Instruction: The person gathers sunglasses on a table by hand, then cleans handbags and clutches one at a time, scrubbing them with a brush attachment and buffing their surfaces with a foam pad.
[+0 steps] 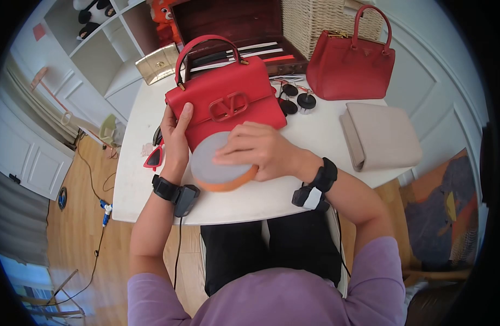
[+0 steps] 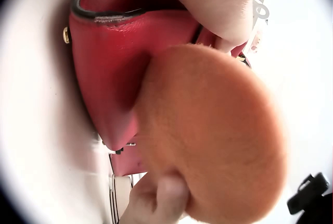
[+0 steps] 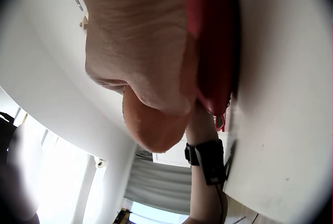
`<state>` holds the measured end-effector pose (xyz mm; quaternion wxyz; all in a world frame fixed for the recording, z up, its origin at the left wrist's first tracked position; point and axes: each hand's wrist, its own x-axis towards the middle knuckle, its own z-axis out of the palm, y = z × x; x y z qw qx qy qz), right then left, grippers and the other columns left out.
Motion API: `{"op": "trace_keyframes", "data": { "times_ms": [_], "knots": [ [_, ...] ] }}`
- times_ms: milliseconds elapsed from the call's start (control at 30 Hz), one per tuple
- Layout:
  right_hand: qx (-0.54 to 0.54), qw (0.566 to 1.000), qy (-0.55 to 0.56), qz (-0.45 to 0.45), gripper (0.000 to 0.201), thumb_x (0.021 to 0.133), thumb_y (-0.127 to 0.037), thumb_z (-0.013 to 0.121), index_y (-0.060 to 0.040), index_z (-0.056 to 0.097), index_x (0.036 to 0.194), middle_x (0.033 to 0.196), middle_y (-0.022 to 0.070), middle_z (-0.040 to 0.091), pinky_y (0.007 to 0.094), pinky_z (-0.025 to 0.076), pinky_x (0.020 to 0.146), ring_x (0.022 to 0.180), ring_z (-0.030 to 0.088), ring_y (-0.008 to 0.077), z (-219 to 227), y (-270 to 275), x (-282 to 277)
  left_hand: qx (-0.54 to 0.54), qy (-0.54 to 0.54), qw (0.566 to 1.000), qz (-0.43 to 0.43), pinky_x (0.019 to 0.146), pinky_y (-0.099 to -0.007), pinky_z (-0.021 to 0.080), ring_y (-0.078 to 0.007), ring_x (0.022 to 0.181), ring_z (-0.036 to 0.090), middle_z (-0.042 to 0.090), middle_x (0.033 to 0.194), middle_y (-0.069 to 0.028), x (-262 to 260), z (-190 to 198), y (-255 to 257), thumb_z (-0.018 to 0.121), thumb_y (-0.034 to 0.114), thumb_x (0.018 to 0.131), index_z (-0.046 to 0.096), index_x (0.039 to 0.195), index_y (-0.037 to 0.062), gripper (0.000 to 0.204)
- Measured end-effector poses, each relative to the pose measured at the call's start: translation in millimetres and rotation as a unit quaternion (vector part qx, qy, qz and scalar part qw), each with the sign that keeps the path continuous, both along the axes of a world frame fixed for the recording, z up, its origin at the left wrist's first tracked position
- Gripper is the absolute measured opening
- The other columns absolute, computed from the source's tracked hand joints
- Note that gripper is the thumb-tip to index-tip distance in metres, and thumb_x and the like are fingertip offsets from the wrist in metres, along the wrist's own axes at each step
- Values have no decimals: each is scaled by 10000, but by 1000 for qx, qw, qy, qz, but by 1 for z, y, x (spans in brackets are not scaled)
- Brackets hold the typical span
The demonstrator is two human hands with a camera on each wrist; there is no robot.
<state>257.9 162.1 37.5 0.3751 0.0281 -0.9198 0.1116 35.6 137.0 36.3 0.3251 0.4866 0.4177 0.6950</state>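
Note:
A red flap handbag with a V-shaped emblem and a top handle stands tilted on the white table. My left hand holds it at its left side, with the thumb on the front. In my right hand is a round buffing pad, grey on its back, with fingers over the back and edge. The left wrist view shows the pad's fuzzy orange face, close beside the red leather of the bag. From the right wrist, the orange pad shows below the hand.
Red sunglasses lie left of the bag. Behind it are a gold wallet and an open dark wooden case with several straps. Dark sunglasses, a second red handbag and a beige bag sit to the right.

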Motion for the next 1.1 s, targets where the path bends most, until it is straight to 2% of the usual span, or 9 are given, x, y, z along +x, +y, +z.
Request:
{"op": "trace_keyframes", "data": {
  "times_ms": [167,233,467,500,567,633,733,933,1100],
  "knots": [
    [129,947,242,-168,468,621,-157,826,-94,735,1076,1103,49,693,364,478,837,923,626,243,26,-4,10,6,9,1000,-12,887,-269,477,-117,1002,604,658,1114,-75,-2,-2,2,641,260,965,575,1211,-2,365],
    [122,932,248,-234,501,590,-22,747,-148,727,1075,1102,4,678,365,452,805,937,594,222,24,7,9,16,34,999,8,898,-271,473,-119,1005,605,658,1115,-75,2,2,-3,639,258,966,577,1212,-3,364],
    [-5,999,-25,-21,521,513,0,716,-108,733,1023,989,22,684,360,448,756,867,594,233,6,-5,5,3,3,1000,4,928,-275,458,-127,1030,596,642,1143,-86,1,0,0,645,279,960,563,1227,-3,397],
    [-5,999,-24,-21,521,513,0,716,-108,733,1023,989,22,684,360,448,756,867,594,233,6,-4,4,3,3,1000,4,928,-275,458,-127,1030,596,642,1143,-86,-1,-2,1,645,279,960,563,1227,-3,397],
    [38,975,205,-76,541,514,3,723,-139,726,1036,1013,10,656,361,441,789,912,582,235,13,-2,3,3,10,1000,-4,936,-275,454,-125,1042,590,637,1153,-86,-5,-5,4,643,284,961,561,1232,-5,405],
    [108,930,278,-218,544,535,-15,742,-131,727,1066,1063,22,674,382,451,818,919,589,263,24,-1,11,2,15,1000,1,934,-276,455,-125,1045,589,638,1151,-85,-2,-2,2,644,290,960,561,1234,-4,411],
    [118,924,252,-261,539,515,5,727,-126,724,1038,1041,25,675,381,455,823,922,598,268,18,12,7,2,19,1000,12,936,-281,458,-129,1053,589,636,1159,-85,-1,-1,1,645,304,958,556,1243,-3,428],
    [0,984,129,-126,469,467,-8,700,-102,750,923,865,25,690,328,499,661,760,629,232,10,-2,6,-30,-21,999,15,960,-300,466,-143,1077,593,617,1209,-91,0,5,1,642,329,957,535,1276,4,468],
    [39,963,213,-160,468,534,15,706,-108,747,983,954,48,696,353,513,737,841,635,246,20,2,10,-26,-17,999,15,955,-298,472,-148,1096,590,610,1226,-96,0,2,1,640,338,957,527,1294,12,483]
  ]
}}
